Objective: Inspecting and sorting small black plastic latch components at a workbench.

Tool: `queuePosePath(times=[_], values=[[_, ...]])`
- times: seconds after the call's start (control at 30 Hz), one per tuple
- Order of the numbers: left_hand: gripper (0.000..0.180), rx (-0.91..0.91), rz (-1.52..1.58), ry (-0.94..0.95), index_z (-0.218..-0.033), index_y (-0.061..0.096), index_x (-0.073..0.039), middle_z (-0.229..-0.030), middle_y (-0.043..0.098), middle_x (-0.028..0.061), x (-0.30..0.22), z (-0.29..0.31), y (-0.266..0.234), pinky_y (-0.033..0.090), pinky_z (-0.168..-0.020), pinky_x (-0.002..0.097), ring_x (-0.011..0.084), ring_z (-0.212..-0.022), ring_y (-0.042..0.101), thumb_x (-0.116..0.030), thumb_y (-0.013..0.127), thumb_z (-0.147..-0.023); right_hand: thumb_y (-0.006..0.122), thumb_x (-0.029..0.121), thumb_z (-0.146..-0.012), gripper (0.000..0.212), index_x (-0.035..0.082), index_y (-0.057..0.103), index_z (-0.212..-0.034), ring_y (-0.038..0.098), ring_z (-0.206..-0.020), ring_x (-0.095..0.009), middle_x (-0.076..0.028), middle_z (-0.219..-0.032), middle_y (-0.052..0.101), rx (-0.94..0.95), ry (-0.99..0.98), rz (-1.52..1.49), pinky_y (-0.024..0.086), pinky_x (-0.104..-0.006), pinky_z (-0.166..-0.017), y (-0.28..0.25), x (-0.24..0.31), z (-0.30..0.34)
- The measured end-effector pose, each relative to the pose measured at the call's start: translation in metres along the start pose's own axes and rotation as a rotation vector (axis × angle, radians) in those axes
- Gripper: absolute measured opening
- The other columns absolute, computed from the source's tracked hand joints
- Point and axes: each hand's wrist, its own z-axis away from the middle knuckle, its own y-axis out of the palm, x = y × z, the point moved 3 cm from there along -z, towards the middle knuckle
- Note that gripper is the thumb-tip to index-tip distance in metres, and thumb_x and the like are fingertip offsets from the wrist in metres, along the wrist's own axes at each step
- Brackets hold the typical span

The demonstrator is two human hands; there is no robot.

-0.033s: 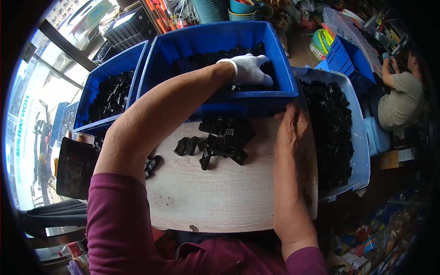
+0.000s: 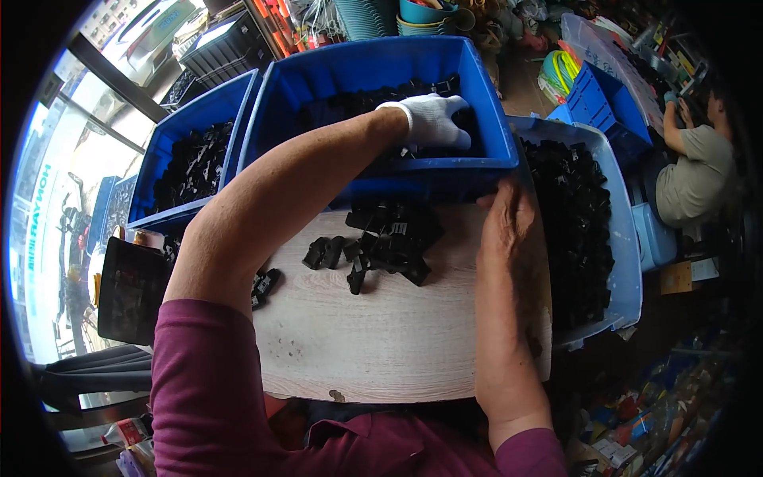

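Note:
My left hand (image 2: 433, 123), in a white knit glove, reaches into a large blue bin (image 2: 373, 165) of small black plastic parts (image 2: 362, 99). Its thumb and fingers are apart, and nothing shows between them; the tips dip among the parts. My bare right hand (image 2: 509, 215) is against the bin's front right corner, above the table's right side. Its fingertips are hidden in shadow under the rim. A pile of black plastic parts (image 2: 389, 242) lies on the pale wood-grain table (image 2: 366, 342), with a smaller cluster (image 2: 323, 253) to its left and another part (image 2: 265, 286) beside my left arm.
A smaller blue bin (image 2: 238, 143) and a translucent bin (image 2: 624, 238), both with black parts, flank the large one. A dark container (image 2: 131, 290) stands left of the table. At far right a person (image 2: 699, 155) sits working near a blue crate (image 2: 608, 107).

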Motion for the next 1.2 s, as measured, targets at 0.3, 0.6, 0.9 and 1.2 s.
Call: queuePosePath(times=[0.3,0.6,0.9,1.2], values=[[0.084,-0.018,-0.272,0.154,-0.156,0.035,-0.01,-0.142,0.051,0.028,-0.003,0.015,0.01,0.052,-0.103,0.0503,0.0429,-0.122,0.061,-0.046,0.072,-0.089,0.057,0.04,-0.099,0.04,0.001,0.069,-0.098,0.062,-0.066,-0.017,-0.007,-0.07,0.064,-0.006,-0.054,-0.008,0.048,-0.033,-0.065,0.002,0.003,0.001],[0.076,0.042,-0.322,0.134,-0.149,0.05,-0.019,-0.135,0.061,0.0207,-0.005,0.01,0.006,0.054,-0.097,0.0487,0.0365,-0.118,0.065,-0.05,0.074,-0.084,0.056,0.038,-0.099,0.038,0.003,0.071,-0.102,0.06,-0.071,-0.016,-0.006,-0.069,0.063,0.001,0.029,0.002,0.046,-0.034,-0.073,0.001,0.005,0.002],[0.061,-0.005,-0.379,0.214,-0.14,0.061,-0.017,-0.124,0.069,0.0174,-0.007,0.007,0.011,0.056,-0.095,0.0443,0.034,-0.11,0.069,-0.038,0.076,-0.084,0.055,0.037,-0.1,0.037,0.004,0.07,-0.103,0.061,-0.072,-0.015,-0.006,-0.071,0.064,0.008,0.012,0.002,0.046,-0.0335,-0.074,0.002,0.004,0.004],[0.045,-0.005,-0.292,0.235,-0.13,0.068,-0.011,-0.113,0.074,0.0161,-0.022,0.022,0.004,0.058,-0.091,0.0411,0.03,-0.098,0.073,-0.026,0.073,-0.088,0.055,0.039,-0.1,0.039,0.003,0.07,-0.102,0.06,-0.069,-0.016,-0.006,-0.07,0.062,0.008,-0.007,0.005,0.046,-0.0331,-0.069,-0.001,0.008,0.002]])
